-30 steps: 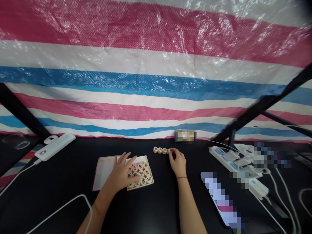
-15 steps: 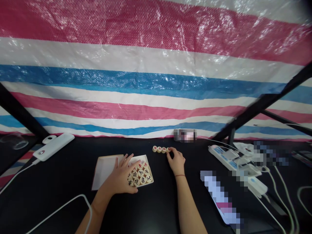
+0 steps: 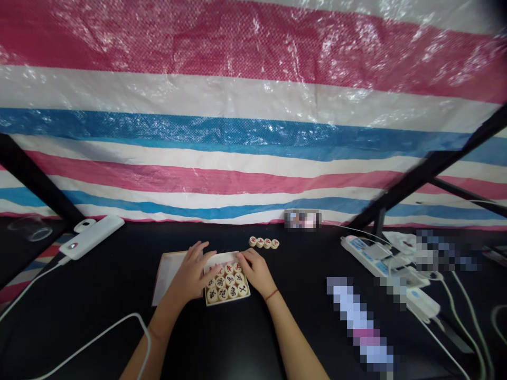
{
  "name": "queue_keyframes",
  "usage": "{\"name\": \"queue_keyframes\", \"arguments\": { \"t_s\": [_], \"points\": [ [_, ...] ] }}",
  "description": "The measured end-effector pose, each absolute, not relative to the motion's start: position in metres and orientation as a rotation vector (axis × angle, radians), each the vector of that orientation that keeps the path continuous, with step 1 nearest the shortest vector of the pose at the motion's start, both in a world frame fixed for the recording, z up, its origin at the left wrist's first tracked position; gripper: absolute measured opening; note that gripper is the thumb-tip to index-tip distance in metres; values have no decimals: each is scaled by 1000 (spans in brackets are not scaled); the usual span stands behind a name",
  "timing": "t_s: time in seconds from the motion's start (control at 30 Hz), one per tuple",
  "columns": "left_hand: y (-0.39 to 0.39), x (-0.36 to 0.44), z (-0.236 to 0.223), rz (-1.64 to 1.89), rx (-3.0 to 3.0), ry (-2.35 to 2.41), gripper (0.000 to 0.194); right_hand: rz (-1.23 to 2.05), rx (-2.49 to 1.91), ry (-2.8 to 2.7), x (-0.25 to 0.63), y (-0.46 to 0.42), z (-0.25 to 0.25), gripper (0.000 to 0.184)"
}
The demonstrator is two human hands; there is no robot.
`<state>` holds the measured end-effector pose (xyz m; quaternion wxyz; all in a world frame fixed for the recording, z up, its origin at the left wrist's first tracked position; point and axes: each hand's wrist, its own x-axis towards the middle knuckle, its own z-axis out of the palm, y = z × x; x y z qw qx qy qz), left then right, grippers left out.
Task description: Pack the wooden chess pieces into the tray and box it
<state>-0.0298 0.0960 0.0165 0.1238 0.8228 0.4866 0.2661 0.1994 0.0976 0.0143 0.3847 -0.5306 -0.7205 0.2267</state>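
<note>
A white box [image 3: 227,303] holds rows of round Chinese chess pieces [image 3: 230,280] with black and red characters. My left hand [image 3: 193,274] lies over the box's left side with its fingers spread, hiding part of the pieces there. At the upper right corner of the box, my right hand [image 3: 256,270] has its fingers bent together on a red-lettered piece [image 3: 237,267]; its fingertips are partly hidden. Beyond the box, several red-lettered pieces [image 3: 264,243] stand in a short row on the black table. Under my left hand's far side lies the open box lid [image 3: 169,268].
A white power bank [image 3: 95,237] with a cable is at the far left. To the right lie a power strip [image 3: 362,253] with plugs and cables, and a blurred bluish item [image 3: 356,322]. A striped plastic sheet [image 3: 237,121] hangs behind the table.
My right hand has left the last piece in the row and moved left and nearer, to the box's upper right corner. My left hand has shifted slightly left, uncovering more pieces.
</note>
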Motion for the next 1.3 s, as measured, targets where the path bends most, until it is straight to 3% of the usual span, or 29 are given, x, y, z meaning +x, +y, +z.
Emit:
{"name": "queue_keyframes", "arguments": {
  "t_s": [0.1, 0.47, 0.97, 1.13, 1.3],
  "points": [
    [102, -33, 8, 861, 2457, 1490, 25, 594, -1403, -1844, 199, 98, 10, 41],
    [97, -29, 4, 761, 2493, 1577, 30, 660, -1455, -1848, 198, 96, 14, 42],
    [91, -27, 37, 650, 2413, 1414, 21, 592, -1516, -1818, 198, 94, 14, 44],
    [90, -27, 39, 547, 2316, 1432, 19, 617, -1509, -1820, 199, 94, 14, 42],
    [93, -25, 38, 682, 2241, 1425, 19, 506, -1390, -1752, 197, 92, 18, 31]
  ]
}}
